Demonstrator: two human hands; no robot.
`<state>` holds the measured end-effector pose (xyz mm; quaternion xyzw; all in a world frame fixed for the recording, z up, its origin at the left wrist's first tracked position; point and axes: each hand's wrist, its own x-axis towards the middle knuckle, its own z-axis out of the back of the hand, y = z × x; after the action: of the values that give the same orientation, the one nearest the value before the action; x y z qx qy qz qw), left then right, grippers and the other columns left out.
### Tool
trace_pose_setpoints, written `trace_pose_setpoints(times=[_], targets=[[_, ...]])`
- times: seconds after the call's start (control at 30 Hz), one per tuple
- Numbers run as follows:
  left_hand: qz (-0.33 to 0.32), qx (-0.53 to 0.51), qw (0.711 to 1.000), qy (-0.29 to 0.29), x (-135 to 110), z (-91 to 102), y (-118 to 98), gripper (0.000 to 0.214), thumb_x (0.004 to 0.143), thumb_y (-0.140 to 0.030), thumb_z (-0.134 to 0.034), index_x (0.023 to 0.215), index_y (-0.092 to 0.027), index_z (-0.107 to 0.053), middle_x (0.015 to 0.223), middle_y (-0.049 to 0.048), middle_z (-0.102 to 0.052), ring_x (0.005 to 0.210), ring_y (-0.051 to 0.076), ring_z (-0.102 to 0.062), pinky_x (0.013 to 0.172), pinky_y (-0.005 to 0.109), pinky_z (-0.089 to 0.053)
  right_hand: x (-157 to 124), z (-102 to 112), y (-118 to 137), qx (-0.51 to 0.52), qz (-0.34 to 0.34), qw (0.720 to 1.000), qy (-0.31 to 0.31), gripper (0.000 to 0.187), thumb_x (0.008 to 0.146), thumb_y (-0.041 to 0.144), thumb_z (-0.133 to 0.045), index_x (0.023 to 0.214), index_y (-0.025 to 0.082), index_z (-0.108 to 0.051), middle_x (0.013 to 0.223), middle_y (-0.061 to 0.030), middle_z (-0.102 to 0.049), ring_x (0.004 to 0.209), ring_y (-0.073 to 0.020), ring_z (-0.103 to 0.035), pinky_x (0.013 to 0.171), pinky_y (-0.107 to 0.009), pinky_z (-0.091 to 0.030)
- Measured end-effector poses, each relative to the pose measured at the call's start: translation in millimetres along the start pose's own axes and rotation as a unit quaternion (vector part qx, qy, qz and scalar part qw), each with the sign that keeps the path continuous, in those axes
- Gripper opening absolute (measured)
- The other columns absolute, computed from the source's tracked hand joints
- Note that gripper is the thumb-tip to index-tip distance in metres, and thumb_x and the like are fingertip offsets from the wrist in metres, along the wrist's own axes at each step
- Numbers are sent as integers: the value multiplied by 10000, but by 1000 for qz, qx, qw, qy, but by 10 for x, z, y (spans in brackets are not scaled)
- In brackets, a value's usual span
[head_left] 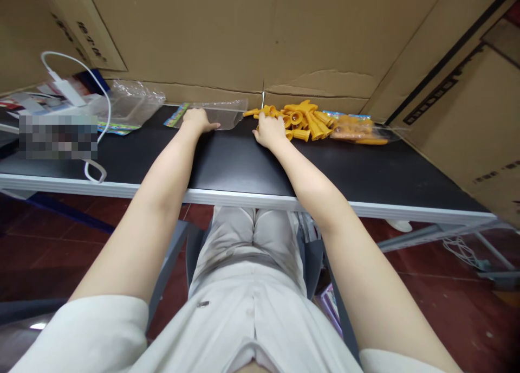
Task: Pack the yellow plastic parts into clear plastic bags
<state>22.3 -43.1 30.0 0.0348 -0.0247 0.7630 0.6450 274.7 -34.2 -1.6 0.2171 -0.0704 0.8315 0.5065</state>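
Observation:
My left hand (197,120) rests on a clear plastic bag (229,115) with a colourful printed header, its thumb stretched out along the near edge and the other fingers bent over the header end. My right hand (271,129) reaches into the left side of a heap of yellow-orange plastic pieces (314,123), several with flared, horn-like ends. The fingers of that hand are spread over the pieces, with the thumb apart; small yellow bits show around the fingertips. Right of the heap lies a filled clear bag (357,130) holding similar orange pieces.
More clear bags (136,104) with printed headers lie at the left back. Beside them are a white cable (106,91), a white plug-like device (71,91) and a blurred-out item. Cardboard walls (227,37) enclose the black tabletop (239,164) at the back and right.

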Motion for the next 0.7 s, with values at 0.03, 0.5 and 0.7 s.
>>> trace_pose_setpoints(times=[0.03,0.5,0.7], targets=[[19,-8,1000,4,-33,-1,-16,865,995,-679,-576,1497,24,-627,1470,333,-676,1435,447,-636,1187,454,-516,-7,-1,16,2,-1,1000,-6,659,1076,522,-488,1508,30,-566,1304,-322,-738,1364,-508,-659,1236,-776,-359],[46,-161,985,-34,-54,-62,95,597,964,-298,-777,1485,-26,-675,1581,264,-652,1487,396,-614,1256,440,-474,4,294,-49,100,-135,985,-41,353,1041,394,-654,1205,105,-772,1160,-214,-782,1250,-414,-723,1136,-569,-554],[86,-198,976,-43,128,-176,155,544,835,-267,-853,1343,-80,-799,1488,254,-733,1433,412,-679,1234,436,-516,144,174,-225,345,-124,923,-120,438,1038,579,-667,1140,163,-756,1008,-85,-762,993,-257,-801,966,-413,-641]])
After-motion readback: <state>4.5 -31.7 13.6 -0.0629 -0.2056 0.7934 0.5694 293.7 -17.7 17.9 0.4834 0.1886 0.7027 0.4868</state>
